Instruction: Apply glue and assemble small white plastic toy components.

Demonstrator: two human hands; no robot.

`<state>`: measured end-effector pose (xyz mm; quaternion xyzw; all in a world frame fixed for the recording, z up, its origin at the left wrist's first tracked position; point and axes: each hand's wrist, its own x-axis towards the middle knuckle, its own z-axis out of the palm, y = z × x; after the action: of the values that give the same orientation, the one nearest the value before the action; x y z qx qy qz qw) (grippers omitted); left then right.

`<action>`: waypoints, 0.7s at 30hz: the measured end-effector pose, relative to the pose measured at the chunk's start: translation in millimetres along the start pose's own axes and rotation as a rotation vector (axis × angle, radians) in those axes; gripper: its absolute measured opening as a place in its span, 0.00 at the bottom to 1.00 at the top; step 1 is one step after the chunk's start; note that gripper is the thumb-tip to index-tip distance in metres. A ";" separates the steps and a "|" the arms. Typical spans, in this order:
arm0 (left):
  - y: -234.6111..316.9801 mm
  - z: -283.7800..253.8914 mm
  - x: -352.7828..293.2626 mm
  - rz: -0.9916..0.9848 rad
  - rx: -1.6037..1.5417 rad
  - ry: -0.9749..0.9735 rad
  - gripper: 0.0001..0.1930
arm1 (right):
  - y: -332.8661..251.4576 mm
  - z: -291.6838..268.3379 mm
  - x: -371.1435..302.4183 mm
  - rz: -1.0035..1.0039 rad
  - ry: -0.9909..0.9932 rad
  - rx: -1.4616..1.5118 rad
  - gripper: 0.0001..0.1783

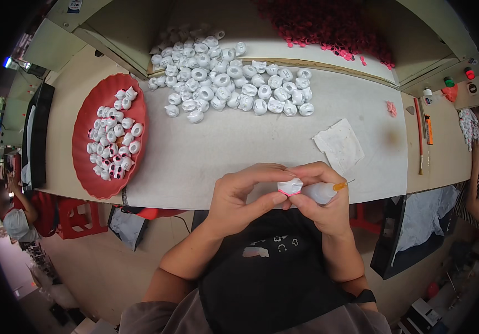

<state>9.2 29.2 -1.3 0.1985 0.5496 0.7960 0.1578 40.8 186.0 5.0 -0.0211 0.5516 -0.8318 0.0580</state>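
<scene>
In front of my chest, my left hand [239, 195] pinches a small rounded white piece [290, 186] with a bright pink lower edge. The fingertips of my right hand [331, 209] press on the same piece from the other side. Tucked in my right palm is a translucent squeeze bottle [318, 193], its orange needle tip [340, 186] pointing right. Many similar white pieces [222, 79] lie heaped at the back of the white-covered bench [222, 150]. At the left, a red scalloped tray [88, 172] holds more, some with dark and pink markings.
A crumpled white cloth [342, 146] lies just beyond my right hand. Dark pink small parts [328, 28] fill the shelf behind. On the right are a thin red brush [419, 139] and an orange tool [428, 129]. Other people sit at both sides.
</scene>
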 end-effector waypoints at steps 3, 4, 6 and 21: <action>-4.3 -1.2 -1.6 0.051 0.088 0.010 0.12 | 4.8 2.6 0.6 -0.021 0.021 -0.002 0.15; -4.9 -2.0 -3.0 0.067 0.101 0.040 0.12 | 6.6 6.8 1.8 -0.025 0.040 0.028 0.15; -1.0 -0.3 -5.5 0.011 0.003 0.045 0.12 | 3.4 11.2 -0.1 -0.007 0.048 0.015 0.15; -3.0 -8.5 -21.8 0.123 -0.215 -0.108 0.13 | 5.9 15.5 -13.4 0.019 -0.026 0.051 0.14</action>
<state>24.1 13.1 -9.9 0.2565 0.4387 0.8466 0.1584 56.1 171.2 5.9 -0.0251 0.5296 -0.8447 0.0736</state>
